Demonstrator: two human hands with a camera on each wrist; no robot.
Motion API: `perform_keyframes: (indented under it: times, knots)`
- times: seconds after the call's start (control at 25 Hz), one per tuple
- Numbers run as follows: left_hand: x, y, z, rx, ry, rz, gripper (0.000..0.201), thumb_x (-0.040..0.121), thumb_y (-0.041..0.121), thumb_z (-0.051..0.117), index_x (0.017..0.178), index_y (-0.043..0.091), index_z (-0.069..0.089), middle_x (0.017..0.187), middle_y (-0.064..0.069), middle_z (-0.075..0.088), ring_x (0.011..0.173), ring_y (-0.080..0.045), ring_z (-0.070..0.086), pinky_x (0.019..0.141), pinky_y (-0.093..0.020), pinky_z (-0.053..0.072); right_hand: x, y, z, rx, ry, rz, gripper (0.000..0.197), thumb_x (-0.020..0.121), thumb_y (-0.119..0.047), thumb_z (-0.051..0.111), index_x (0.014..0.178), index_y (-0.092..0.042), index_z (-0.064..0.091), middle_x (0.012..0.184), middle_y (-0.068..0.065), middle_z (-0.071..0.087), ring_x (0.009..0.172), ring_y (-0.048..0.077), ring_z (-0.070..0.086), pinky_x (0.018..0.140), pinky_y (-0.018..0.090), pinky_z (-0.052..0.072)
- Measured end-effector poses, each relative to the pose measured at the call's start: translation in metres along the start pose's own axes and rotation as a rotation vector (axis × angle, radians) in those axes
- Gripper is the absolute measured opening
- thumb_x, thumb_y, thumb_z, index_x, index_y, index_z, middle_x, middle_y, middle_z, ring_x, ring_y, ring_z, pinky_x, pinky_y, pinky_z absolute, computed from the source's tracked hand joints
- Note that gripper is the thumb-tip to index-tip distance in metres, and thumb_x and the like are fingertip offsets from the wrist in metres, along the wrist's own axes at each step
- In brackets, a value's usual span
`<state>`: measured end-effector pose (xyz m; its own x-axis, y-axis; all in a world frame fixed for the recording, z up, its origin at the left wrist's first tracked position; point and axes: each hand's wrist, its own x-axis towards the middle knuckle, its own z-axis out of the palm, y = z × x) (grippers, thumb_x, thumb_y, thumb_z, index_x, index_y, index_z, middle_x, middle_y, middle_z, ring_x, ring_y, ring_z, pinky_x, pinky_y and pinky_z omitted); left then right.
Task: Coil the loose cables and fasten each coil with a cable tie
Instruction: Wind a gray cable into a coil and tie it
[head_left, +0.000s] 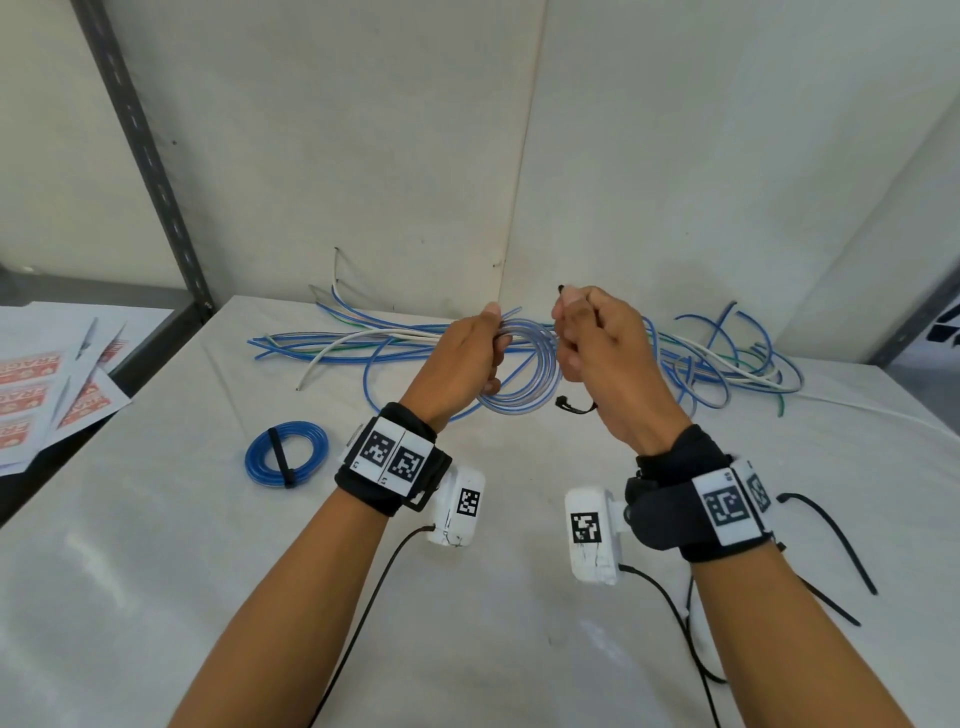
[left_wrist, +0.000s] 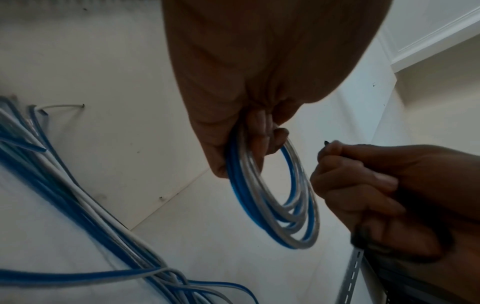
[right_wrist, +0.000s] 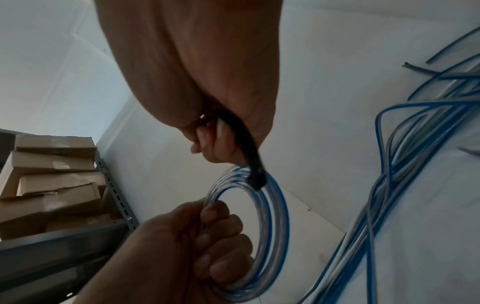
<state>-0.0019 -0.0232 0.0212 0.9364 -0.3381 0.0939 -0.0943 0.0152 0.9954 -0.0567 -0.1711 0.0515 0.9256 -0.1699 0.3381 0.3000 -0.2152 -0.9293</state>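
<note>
Gripping 1 blue-and-clear coil (head_left: 524, 371) above the desk (head_left: 156, 545), the left hand (head_left: 457, 364) has its fingers (right_wrist: 221, 230) curled round the loops at the coil's 9 o'clock side. The right hand (head_left: 602, 353), at 3 o'clock of the coil, pinches 1 black cable tie (right_wrist: 253, 162) whose head touches the coil's top. 1 tied blue coil (head_left: 287, 453) lies at 8 o'clock of the hands, well apart. Loose cables (head_left: 727, 364) sprawl behind at 12 o'clock, too tangled to count. 2 spare ties (head_left: 831, 540) lie by the right wrist.
</note>
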Motion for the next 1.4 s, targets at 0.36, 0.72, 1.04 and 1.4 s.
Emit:
perform_keyframes:
  times: [0.36,0.72,1.04,1.4]
  knots:
    - [-0.003,0.001,-0.004,0.014,0.057,0.036,0.031,0.105,0.02,0.04,0.075,0.01,0.042,0.068,-0.005,0.025,0.065,-0.021,0.016,0.056,-0.033,0.02,-0.001,-0.01,0.0,0.198,0.078,-0.079,0.011,0.098,-0.01,0.064,0.103,-0.002,0.07,0.081,0.008,0.071,0.068,0.014,0.063,0.055,0.023,0.05]
    - [-0.002,-0.004,-0.003,0.03,0.182,0.084,0.031,0.097,0.013,0.046,0.066,0.013,0.048,0.058,0.004,0.042,0.056,-0.012,0.032,0.051,-0.026,0.031,-0.017,0.005,0.014,-0.217,0.067,-0.448,0.005,0.089,-0.003,0.074,0.094,-0.004,0.075,0.094,0.006,0.071,0.089,0.01,0.069,0.073,0.024,0.058]
    - [0.004,-0.008,-0.006,-0.022,0.198,0.057,0.016,0.1,0.02,0.055,0.107,0.011,0.067,0.065,0.007,0.052,0.053,-0.006,0.043,0.056,-0.025,0.042,-0.023,0.008,0.01,-0.255,0.097,-0.535,0.007,0.089,-0.001,0.074,0.096,-0.003,0.076,0.097,0.006,0.071,0.093,0.006,0.067,0.07,0.016,0.054]
    - [0.001,-0.006,-0.006,-0.021,0.123,0.179,0.021,0.102,0.01,0.05,0.085,0.009,0.063,0.064,0.013,0.058,0.059,-0.006,0.046,0.057,-0.024,0.038,-0.029,0.001,0.007,0.073,0.002,-0.23,0.01,0.095,-0.006,0.068,0.102,-0.009,0.075,0.091,0.002,0.078,0.083,0.017,0.074,0.079,0.032,0.06]
